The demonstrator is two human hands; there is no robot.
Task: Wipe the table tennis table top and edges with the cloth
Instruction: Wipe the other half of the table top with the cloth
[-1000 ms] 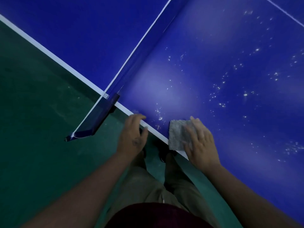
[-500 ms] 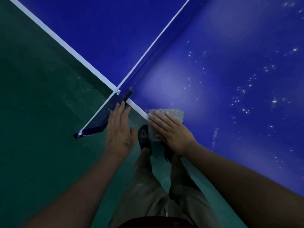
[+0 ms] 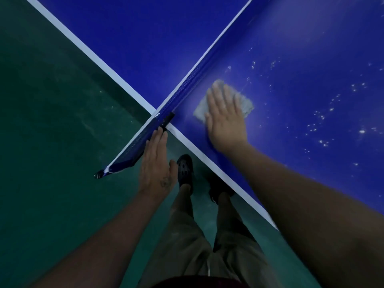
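Your right hand is flat on the cloth, with the net close on its left.

The blue table top (image 3: 311,48) spreads ahead and to the right of your right hand (image 3: 225,123), whose straight, slightly spread fingers press the cloth (image 3: 246,103). Green floor (image 3: 52,142) lies below your left hand (image 3: 158,165), which is flat with its fingers together, just beside the net (image 3: 187,80) overhang. White specks (image 3: 322,117) dot the top to the right of the cloth.

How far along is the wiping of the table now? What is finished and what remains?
Likely done: the table top between the cloth and the white edge line looks clean. In hand: the right hand presses the cloth flat near the net; the left hand is held flat beside the net clamp. Left: many white specks further right.
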